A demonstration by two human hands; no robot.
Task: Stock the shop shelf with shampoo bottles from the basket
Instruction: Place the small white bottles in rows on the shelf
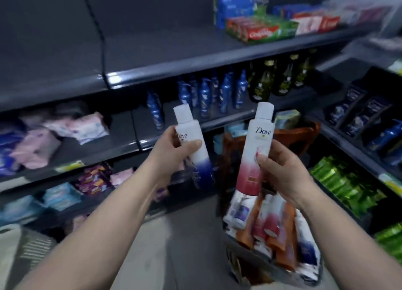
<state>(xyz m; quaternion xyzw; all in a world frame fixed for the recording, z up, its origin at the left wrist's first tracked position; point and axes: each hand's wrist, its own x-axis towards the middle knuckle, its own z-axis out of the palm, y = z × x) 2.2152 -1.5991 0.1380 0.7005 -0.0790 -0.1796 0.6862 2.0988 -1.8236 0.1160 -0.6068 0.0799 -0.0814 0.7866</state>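
Head view, our left hand [171, 148] curled round a smooth white-to-blue bottle [203, 159], right hand [282, 172] gripping a white-to-pink bottle [255, 144].

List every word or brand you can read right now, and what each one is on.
"Dove": on the pink-bottomed bottle held in the right hand.
"Dove", its first letter partly covered by a finger: on the blue-bottomed bottle held in the left hand.
Too blurred to read: the print on the toothpaste boxes, the blue shelf bottles and the basket bottles.
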